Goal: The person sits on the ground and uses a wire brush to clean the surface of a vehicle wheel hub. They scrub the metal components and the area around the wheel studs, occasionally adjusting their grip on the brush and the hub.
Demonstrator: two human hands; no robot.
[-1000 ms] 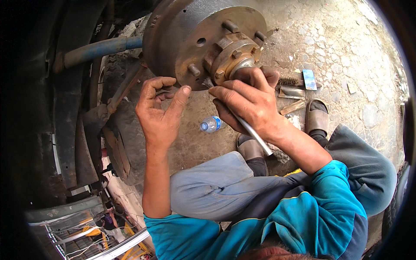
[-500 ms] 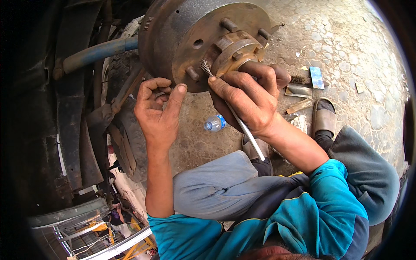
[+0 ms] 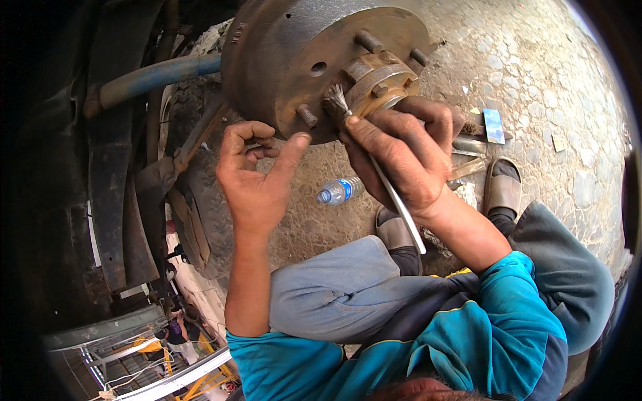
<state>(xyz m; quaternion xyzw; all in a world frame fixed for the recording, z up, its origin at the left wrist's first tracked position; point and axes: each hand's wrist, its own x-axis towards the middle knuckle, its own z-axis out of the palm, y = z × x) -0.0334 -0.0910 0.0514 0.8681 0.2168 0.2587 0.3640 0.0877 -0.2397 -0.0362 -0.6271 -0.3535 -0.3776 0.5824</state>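
A rusty brake drum with a protruding bolted hub and threaded studs fills the top middle. My right hand grips a thin brush with a pale, silvery handle. Its splayed bristles meet the drum face between a stud and the hub. Just below the drum's lower rim, my left hand holds nothing. Its fingers are half curled and the thumb stands apart, close to the lower stud; whether the fingertips touch the rim I cannot tell.
A blue bar and dark vehicle parts crowd the left. A clear plastic bottle lies on the ground beneath the drum. Right of my right hand are a blue card and several tools or scraps. My sandalled feet are nearby.
The drum and both hands sit slightly further right in the picture. The bristles are pressed closer to the hub's base, with the brush still in my right hand.
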